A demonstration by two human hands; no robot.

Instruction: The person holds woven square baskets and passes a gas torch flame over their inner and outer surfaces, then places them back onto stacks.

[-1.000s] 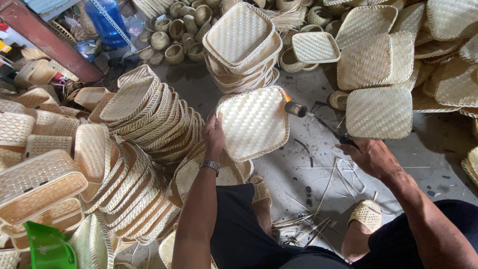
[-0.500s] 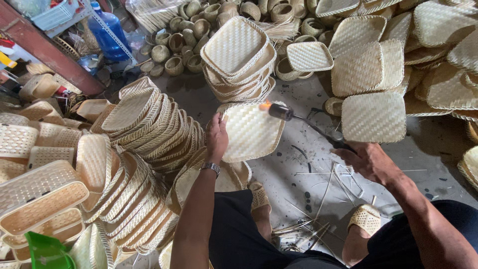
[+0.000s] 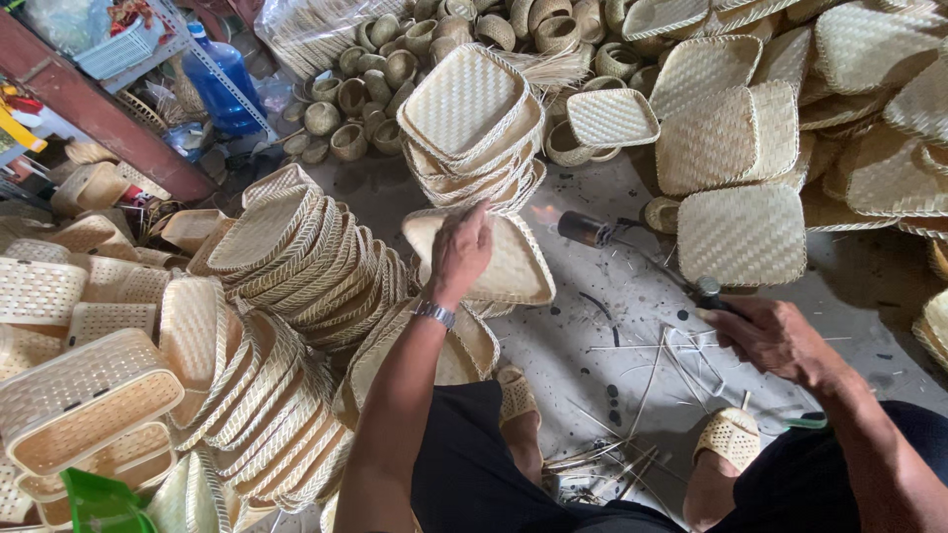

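Observation:
My left hand (image 3: 460,252) grips the near edge of a square woven bamboo tray (image 3: 506,265), held tilted and low in front of a tall stack of the same trays (image 3: 472,123). A small flame burns at the nozzle of a gas torch (image 3: 585,228) just right of the tray. My right hand (image 3: 766,334) is closed round the dark handle of that torch (image 3: 709,292), above the grey floor. A wristwatch sits on my left wrist.
Leaning rows of woven trays (image 3: 296,266) fill the left. More square trays (image 3: 743,233) lie at the right, with small round baskets (image 3: 348,141) at the back. Rectangular woven baskets (image 3: 84,395) sit at the near left. Bamboo strips litter the floor (image 3: 632,395) by my sandalled feet.
My left hand has lowered and tilted the tray from upright to nearly flat. The torch now lies beside the tray's right edge with its flame showing.

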